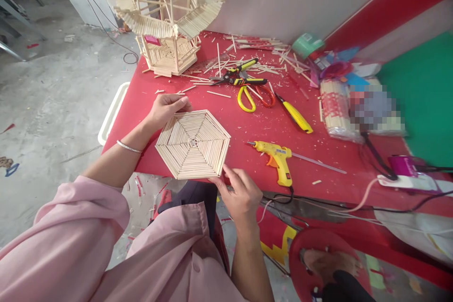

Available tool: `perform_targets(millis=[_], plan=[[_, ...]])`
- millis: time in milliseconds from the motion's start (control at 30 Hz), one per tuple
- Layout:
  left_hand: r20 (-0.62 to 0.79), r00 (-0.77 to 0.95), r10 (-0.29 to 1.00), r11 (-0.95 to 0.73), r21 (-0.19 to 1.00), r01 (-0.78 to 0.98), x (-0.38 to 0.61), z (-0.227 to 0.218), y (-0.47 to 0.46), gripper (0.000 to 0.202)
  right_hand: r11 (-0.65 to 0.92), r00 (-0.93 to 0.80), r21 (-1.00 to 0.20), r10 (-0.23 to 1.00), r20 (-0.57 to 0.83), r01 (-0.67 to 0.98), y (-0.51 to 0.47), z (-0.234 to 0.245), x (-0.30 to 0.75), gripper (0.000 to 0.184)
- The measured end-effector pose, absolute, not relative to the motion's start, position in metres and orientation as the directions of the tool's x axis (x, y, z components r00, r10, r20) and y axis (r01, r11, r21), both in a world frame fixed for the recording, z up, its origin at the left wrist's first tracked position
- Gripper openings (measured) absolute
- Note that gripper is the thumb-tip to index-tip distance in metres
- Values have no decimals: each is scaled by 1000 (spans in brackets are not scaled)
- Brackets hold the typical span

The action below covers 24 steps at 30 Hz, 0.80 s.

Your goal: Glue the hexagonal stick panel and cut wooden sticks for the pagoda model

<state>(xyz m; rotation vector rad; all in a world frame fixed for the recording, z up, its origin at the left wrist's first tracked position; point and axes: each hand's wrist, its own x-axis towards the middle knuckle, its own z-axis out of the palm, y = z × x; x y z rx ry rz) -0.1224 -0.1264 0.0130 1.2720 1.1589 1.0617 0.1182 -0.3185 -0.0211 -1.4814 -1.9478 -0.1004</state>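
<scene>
Panel (194,156), table's (306,180) near edge: looked nearly done, centre gap remaining | our right hand (243,193) pinched it | left hand's (168,111) grip: we couldn't tell

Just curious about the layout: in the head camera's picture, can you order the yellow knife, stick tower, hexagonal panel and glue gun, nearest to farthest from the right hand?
1. Hexagonal panel: touched by the right hand.
2. Glue gun: to the hand's right.
3. Yellow knife: farther up, right.
4. Stick tower: far back, left on the table.

No readable text or labels
</scene>
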Motion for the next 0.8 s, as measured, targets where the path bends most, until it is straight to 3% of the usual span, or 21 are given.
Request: perform_targets(millis=[433,633,800], plan=[[-71,158,985,59,995,77,-122,18,-129,48,347,-121,-315,819,562,883,-318,-21,118,24],[-59,162,985,50,997,61,-121,16,-128,47,313,-73,-395,854,515,864,-320,-20,118,29],[-57,161,985,51,998,39,-121,14,-127,48,294,-47,-437,869,493,850,-320,-19,117,19]])
